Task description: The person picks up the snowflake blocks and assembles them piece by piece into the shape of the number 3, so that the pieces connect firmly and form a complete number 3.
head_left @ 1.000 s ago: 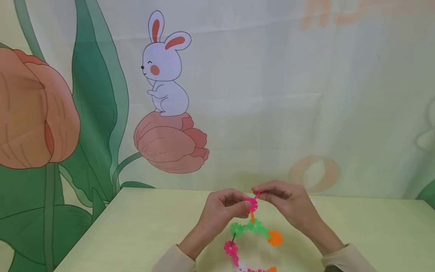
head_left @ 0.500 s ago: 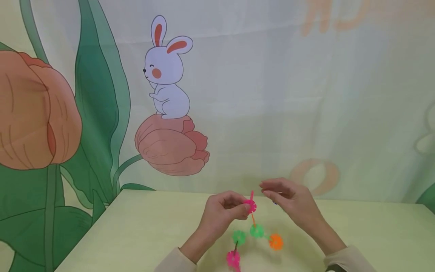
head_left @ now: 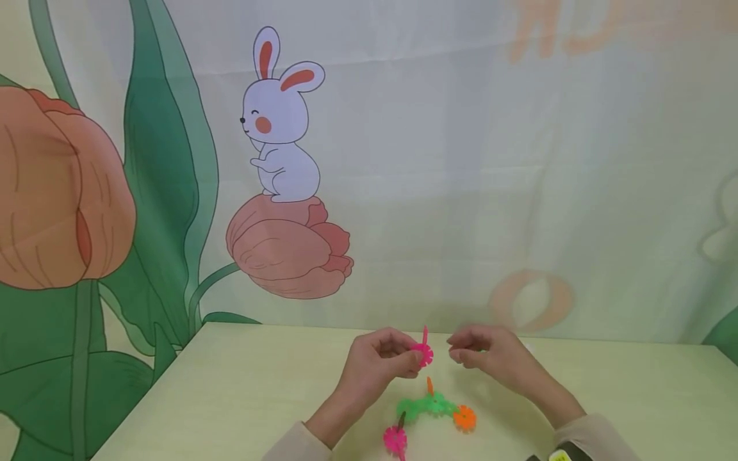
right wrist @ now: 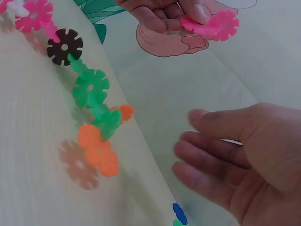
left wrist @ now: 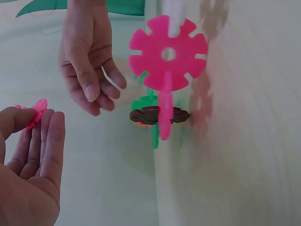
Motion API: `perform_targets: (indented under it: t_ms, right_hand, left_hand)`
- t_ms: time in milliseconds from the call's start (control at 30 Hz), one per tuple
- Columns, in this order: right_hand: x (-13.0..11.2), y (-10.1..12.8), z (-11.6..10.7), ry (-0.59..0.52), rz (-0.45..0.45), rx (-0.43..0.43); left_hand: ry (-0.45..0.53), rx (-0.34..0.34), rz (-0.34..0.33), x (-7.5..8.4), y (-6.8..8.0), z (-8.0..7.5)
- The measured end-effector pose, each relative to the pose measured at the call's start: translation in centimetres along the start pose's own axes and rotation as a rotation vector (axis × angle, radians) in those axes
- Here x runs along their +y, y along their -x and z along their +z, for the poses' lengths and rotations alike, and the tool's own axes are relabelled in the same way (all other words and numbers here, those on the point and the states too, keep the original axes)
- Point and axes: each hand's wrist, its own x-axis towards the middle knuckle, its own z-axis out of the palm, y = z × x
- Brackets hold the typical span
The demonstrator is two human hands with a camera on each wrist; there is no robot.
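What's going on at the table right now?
A person is working with plastic snowflake discs. The left hand pinches a pair of joined pink discs above the table. The right hand hovers beside it, fingers loose, holding nothing. A linked chain of discs, green, orange, pink and dark, lies on the table below the hands.

You're in what looks like a children's playroom or nursery corner: a cartoon backdrop (head_left: 403, 160) with a white rabbit (head_left: 280, 121) sitting on big tulips (head_left: 288, 246) hangs behind your pale green table (head_left: 230, 390), and bright plastic snowflake building pieces (head_left: 429, 410) lie on it
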Motion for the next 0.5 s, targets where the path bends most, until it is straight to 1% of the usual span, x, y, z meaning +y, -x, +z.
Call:
perform_targets:
  t_ms: [67,133,267,367,500]
  right_hand:
    - [0.2,0.1,0.3,-0.019,0.019,-0.091]
    - [0.3,0.3,0.7,-0.015,0.042,-0.172]
    - [0.4,0.4,1.6,-0.006,0.081,-0.298]
    - [0.4,0.5,2.2,0.022,0.084,-0.343]
    - [0.2,0.6,2.7,0.062,0.076,-0.342]
  left_hand:
    - [0.001,-0.002,-0.009,-0.3,0.0,0.0]
    - [-0.001,0.0,-0.016,-0.5,-0.1,-0.1]
    - [0.004,0.007,-0.034,-0.7,-0.1,-0.2]
    - [0.015,0.017,-0.052,-0.9,-0.2,-0.3]
    - [0.044,0.035,-0.075,-1.1,-0.4,-0.5]
